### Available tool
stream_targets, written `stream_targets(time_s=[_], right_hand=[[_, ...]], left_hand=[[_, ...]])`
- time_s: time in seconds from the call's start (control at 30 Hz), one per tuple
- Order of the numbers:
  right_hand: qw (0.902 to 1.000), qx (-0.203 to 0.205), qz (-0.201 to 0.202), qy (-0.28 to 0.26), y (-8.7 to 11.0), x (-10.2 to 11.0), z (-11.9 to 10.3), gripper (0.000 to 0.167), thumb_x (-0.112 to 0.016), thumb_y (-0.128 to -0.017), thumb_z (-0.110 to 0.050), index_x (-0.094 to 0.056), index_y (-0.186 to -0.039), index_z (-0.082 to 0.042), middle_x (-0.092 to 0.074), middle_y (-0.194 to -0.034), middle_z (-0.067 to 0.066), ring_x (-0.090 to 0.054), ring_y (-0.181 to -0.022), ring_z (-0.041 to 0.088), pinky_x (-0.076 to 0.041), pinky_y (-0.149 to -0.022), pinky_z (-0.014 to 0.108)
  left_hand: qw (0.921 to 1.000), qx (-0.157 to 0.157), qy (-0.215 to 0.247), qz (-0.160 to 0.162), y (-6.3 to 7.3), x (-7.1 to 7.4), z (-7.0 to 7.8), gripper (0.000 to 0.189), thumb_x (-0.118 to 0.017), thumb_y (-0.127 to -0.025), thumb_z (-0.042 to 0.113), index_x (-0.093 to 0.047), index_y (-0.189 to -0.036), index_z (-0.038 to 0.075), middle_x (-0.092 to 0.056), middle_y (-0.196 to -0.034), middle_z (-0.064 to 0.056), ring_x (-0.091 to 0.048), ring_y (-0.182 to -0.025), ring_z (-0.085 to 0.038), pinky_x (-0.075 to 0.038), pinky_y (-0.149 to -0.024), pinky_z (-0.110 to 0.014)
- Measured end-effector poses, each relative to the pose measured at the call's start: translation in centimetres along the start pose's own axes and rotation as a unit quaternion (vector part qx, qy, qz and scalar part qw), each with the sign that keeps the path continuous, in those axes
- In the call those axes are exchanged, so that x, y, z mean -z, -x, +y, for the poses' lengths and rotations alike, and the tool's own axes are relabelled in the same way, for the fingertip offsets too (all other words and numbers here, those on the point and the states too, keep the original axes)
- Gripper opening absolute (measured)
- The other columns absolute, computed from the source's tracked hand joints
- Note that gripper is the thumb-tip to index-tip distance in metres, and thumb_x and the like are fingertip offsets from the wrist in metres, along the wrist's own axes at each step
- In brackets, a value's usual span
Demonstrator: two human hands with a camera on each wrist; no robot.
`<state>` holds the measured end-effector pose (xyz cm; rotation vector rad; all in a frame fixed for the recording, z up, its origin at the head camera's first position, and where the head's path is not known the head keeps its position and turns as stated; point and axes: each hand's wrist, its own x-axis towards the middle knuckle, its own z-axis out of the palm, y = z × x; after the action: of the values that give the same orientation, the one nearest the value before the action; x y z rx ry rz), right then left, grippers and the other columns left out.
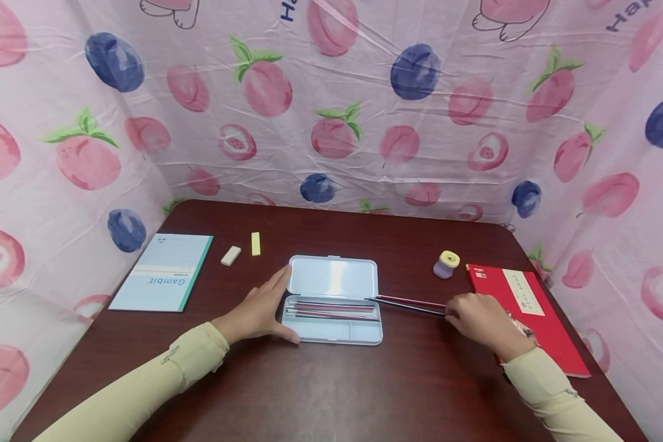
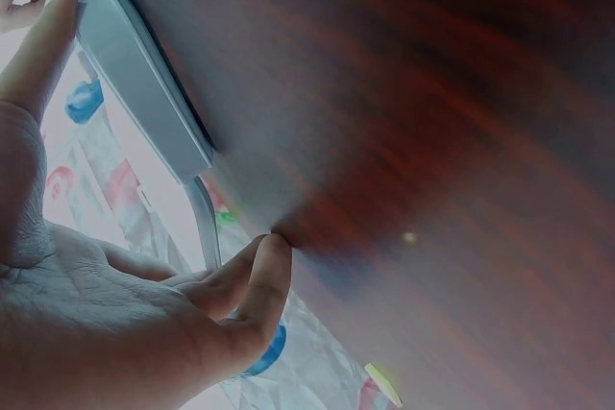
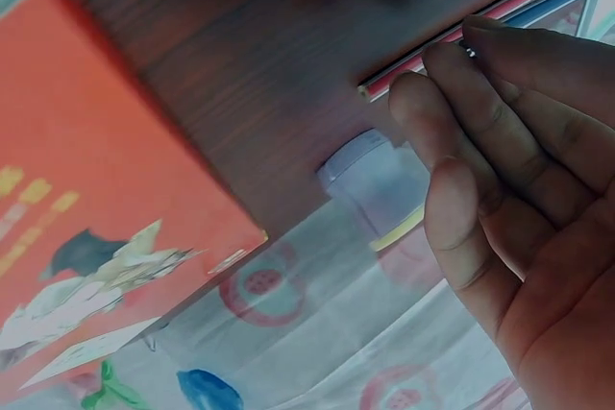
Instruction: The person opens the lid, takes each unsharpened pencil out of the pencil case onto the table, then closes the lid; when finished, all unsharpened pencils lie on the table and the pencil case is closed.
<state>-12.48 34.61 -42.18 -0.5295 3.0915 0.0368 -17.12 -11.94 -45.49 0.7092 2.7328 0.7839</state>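
Observation:
A light-blue pencil case [image 1: 366, 332] lies with its lid raised on the table; several pencils [image 1: 331, 312] are in its long compartment. At its left end is my left hand [image 1: 259, 310], thumb [image 2: 60, 12] against the front side and fingers stretched toward the back corner. To the right of the case, my right hand [image 1: 483, 322] pinches the end of a dark pencil [image 1: 411, 307] between thumb and forefinger. A red pencil [image 1: 411, 301] lies alongside it, its end just beyond my fingertips in the right wrist view. Both pencils point toward the case's right side.
A Gambit notebook [image 1: 160, 270] lies at the left, near a white eraser [image 1: 231, 256] and a yellow strip [image 1: 256, 244]. A purple and yellow round object [image 1: 446, 265] stands at the right, beside a red book [image 1: 541, 325]. Fruit-print cloth [image 1: 331, 178] hangs around the table.

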Motion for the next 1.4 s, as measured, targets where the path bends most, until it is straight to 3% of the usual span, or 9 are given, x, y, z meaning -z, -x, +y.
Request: stream_targets(time_s=[0.57,1.4], right_hand=[[0.9994,-0.019,-0.027,-0.003,0.5,-0.5,1.1,0.024,-0.095,-0.078,-0.022,-0.084,-0.094,-0.009,-0.079,-0.081,0.001,-0.065,-0.065,0.009,-0.062,-0.068,0.038],[1.0,0.005,-0.003,0.006,0.4,-0.5,0.8,0.023,-0.095,-0.079,-0.022,-0.085,-0.095,-0.009,-0.08,-0.083,0.002,-0.07,-0.069,0.014,-0.062,-0.067,0.04]], left_hand=[[1.0,0.003,0.003,-0.002,0.2,0.2,0.3,0.152,-0.099,-0.064,0.059,-0.006,-0.172,0.005,-0.015,-0.18,-0.019,-0.033,-0.161,-0.041,-0.029,-0.122,-0.076],[1.0,0.001,0.003,-0.001,0.1,0.1,0.2,0.153,-0.099,-0.064,0.06,-0.006,-0.172,0.005,-0.015,-0.18,-0.018,-0.032,-0.161,-0.04,-0.029,-0.121,-0.076]])
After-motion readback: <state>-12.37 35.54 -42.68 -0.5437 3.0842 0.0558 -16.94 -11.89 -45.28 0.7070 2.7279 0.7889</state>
